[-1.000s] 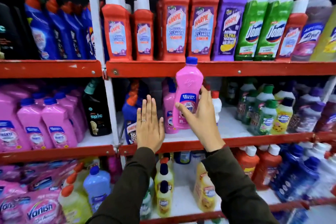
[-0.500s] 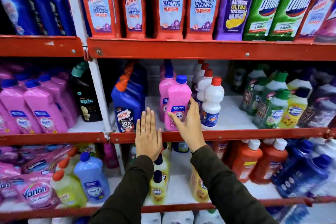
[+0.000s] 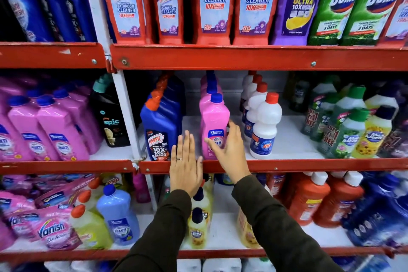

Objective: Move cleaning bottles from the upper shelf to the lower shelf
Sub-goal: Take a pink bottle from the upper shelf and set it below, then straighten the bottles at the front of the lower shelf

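A second ago the pink bottle [image 3: 213,127] hung in the air in front of the red shelf lip; now it stands on the lower shelf [image 3: 287,164], at the front of a row of matching pink bottles, and the camera has come in closer.

The right hand [image 3: 229,150] sits against the bottle's lower label with its grip loosened: fingers fanned and only lightly touching the plastic, thumb low on the front, nothing pinched. I'd say it is letting go, or giving a last nudge to line the bottle up with its row. The left hand [image 3: 185,165] is flat, fingers together and empty, laid over the shelf's red edge just beside the bottle, a ring on one finger; it looks like a steadying rest rather than a hold.

To the left of the pink bottle stands a blue Harpic bottle [image 3: 160,132], close but apart; to its right a file of white bottles with red caps [image 3: 263,126]. The gap between them seems to be why it went here.

Above, the upper shelf [image 3: 242,56] is crowded with red Harpic Bathroom Cleaner bottles [image 3: 214,2], so plenty probably remains to bring down.
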